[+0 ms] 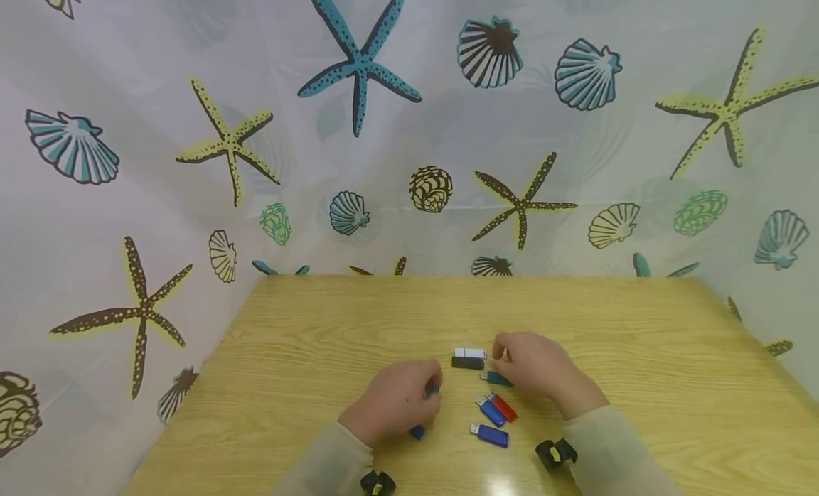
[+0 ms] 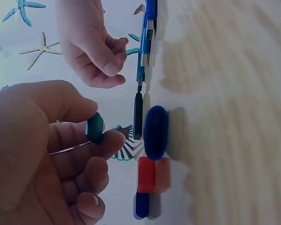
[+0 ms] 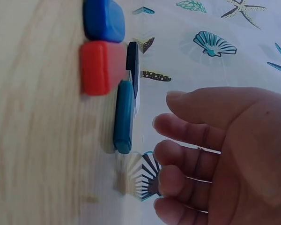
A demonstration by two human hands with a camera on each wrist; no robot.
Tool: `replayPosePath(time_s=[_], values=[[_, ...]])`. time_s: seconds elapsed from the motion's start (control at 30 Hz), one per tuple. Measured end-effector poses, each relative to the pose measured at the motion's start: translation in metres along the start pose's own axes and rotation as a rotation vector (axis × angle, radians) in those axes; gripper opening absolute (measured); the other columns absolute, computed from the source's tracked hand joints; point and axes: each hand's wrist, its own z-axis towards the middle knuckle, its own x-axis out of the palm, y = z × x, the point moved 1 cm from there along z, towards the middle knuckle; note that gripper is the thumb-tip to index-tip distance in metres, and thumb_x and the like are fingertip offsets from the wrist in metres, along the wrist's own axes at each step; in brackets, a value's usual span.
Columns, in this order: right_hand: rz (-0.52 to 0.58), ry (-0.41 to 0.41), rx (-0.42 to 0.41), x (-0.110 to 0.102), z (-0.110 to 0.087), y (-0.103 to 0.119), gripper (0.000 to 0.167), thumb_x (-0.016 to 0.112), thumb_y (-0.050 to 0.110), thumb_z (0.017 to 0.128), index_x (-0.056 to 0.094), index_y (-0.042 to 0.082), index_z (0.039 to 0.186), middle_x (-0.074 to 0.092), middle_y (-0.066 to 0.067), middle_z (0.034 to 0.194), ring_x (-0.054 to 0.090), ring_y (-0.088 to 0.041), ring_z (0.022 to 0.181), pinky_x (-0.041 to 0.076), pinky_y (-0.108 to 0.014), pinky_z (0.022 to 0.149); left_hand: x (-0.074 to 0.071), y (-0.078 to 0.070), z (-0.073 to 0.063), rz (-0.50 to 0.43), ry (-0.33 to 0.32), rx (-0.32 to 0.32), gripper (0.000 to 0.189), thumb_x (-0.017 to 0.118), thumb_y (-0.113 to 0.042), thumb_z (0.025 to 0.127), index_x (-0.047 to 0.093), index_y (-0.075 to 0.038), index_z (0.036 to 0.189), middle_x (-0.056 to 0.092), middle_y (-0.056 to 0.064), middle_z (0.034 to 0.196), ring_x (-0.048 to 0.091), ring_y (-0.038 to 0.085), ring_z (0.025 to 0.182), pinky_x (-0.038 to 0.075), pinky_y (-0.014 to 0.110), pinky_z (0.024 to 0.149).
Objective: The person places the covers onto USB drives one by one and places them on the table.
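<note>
My left hand (image 1: 397, 400) pinches a teal USB stick (image 2: 94, 127) between thumb and fingertips, held above the table. My right hand (image 1: 540, 364) holds nothing; its fingers are loosely bent, as the right wrist view shows. Beside its fingertips lies another teal USB stick (image 1: 499, 378). A white USB stick (image 1: 470, 353) and a black one (image 1: 468, 363) lie side by side just left of that hand. Closer to me, a red USB stick (image 1: 504, 408) is right against a blue one (image 1: 491, 412). Partly hidden under my left hand is a blue stick (image 1: 417, 432).
One more blue USB stick (image 1: 493, 435), its metal plug pointing left, lies nearest me between the forearms. The wooden table (image 1: 307, 325) is bordered at the back and sides by a hanging curtain (image 1: 409, 126) printed with starfish and shells.
</note>
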Motion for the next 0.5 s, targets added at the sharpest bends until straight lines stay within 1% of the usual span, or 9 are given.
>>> replayPosePath(time_s=[0.13,0.3,0.4,0.5], values=[[-0.009,0.021,-0.005,-0.0008,-0.0013,-0.0029,0.011,0.070,0.029,0.095,0.067,0.019,0.097,0.059,0.005,0.080,0.051,-0.015,0.068,0.044,-0.036,0.062,-0.0004,-0.0027,0.0014,0.001,-0.029,-0.005,0.015,0.064,-0.025,0.096,0.069,-0.017,0.108,0.061,-0.013,0.085,0.054,0.004,0.065,0.047,0.026,0.060],[-0.001,0.036,-0.014,-0.0006,-0.0009,-0.0057,0.007,0.071,0.023,0.092,0.067,0.018,0.096,0.059,0.005,0.082,0.052,-0.015,0.072,0.047,-0.038,0.066,-0.0023,-0.0046,0.0021,-0.027,-0.065,-0.020,0.024,0.061,-0.031,0.102,0.070,-0.016,0.118,0.065,-0.012,0.094,0.056,0.002,0.075,0.050,0.028,0.070],[0.013,0.054,-0.018,0.0009,-0.0002,-0.0069,0.008,0.072,0.018,0.089,0.068,0.017,0.096,0.060,0.005,0.083,0.052,-0.016,0.074,0.048,-0.039,0.069,-0.0035,-0.0046,0.0017,-0.028,-0.098,-0.016,0.028,0.062,-0.032,0.103,0.070,-0.015,0.123,0.068,-0.009,0.103,0.057,0.001,0.081,0.052,0.029,0.075],[0.010,0.082,-0.010,0.0039,0.0005,-0.0083,0.011,0.073,0.016,0.086,0.068,0.017,0.096,0.060,0.006,0.085,0.053,-0.016,0.075,0.048,-0.040,0.072,-0.0045,-0.0044,0.0011,-0.018,-0.122,0.009,0.028,0.065,-0.030,0.101,0.071,-0.014,0.123,0.069,-0.006,0.107,0.057,0.001,0.083,0.052,0.028,0.076]])
